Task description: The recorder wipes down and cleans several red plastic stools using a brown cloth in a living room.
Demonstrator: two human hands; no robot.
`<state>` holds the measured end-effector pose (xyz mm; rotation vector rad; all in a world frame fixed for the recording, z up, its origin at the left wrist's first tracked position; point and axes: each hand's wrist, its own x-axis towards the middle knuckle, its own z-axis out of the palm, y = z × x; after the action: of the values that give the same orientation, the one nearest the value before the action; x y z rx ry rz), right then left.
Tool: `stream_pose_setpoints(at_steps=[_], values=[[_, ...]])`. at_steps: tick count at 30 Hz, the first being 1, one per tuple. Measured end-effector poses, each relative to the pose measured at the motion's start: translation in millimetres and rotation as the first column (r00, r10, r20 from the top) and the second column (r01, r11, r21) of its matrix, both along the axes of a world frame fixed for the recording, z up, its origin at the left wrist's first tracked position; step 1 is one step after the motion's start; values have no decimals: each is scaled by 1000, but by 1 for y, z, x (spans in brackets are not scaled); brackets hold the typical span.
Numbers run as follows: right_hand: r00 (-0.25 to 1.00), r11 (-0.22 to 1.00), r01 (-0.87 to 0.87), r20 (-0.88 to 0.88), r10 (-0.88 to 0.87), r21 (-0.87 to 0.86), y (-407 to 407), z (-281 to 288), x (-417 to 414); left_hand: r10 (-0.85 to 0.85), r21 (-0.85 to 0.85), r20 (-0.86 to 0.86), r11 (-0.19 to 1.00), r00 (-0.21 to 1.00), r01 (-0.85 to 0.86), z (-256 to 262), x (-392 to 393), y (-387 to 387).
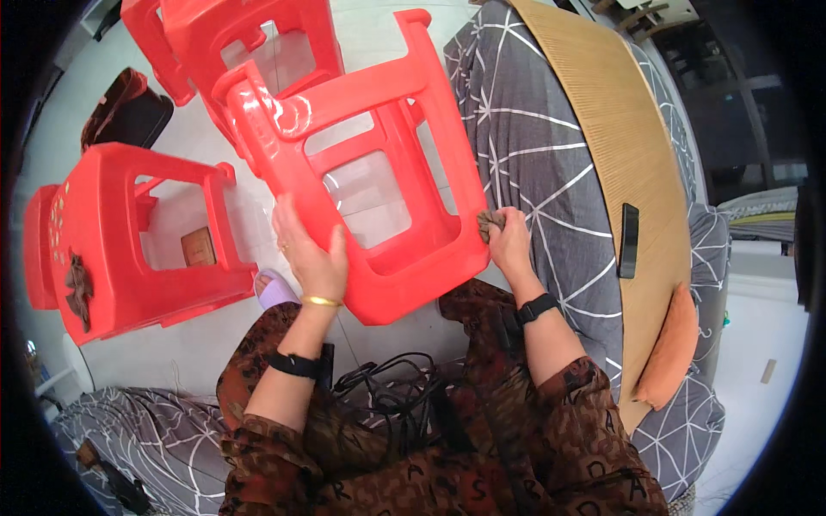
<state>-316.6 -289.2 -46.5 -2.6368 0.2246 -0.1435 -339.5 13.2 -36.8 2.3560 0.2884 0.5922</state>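
A red plastic stool (423, 278) lies tipped in front of me, its open underside and legs showing. My left hand (314, 258) grips its left side, with the fingers stretched along the plastic and the thumb raised at the edge. In my right hand (510, 242) is a crumpled brown cloth (490, 224), pressed against the stool's right edge. Part of that cloth is hidden by my fingers. To the left, another red stool (110, 219) rests on its side, with a second brown cloth (79, 293) on it.
More red stools (193, 39) stand beyond. A dark bin (129, 113) is on the tiled floor at left. A patterned grey sofa (529, 161) with a tan mat (600, 97), a black phone (628, 240) and an orange cushion (671, 351) runs along the right. Black cables (393, 387) lie in my lap.
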Motion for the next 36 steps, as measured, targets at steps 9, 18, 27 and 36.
stream_pose_setpoints(at_steps=[9,18,27,36], values=[[970,974,-222,-110,217,-40,43,19,-10,-642,-423,-284,751,712,507,-12,-34,-68],[945,929,-281,-99,311,241,58,18,2,-784,-729,-384,582,488,361,-18,-25,-80],[956,951,97,-292,-7,294,23,-27,41,-673,-690,-609,710,420,137,-32,-24,-70],[906,843,-352,-77,416,407,95,24,13,-792,-987,-99,-1,602,-163,-26,-14,-59]])
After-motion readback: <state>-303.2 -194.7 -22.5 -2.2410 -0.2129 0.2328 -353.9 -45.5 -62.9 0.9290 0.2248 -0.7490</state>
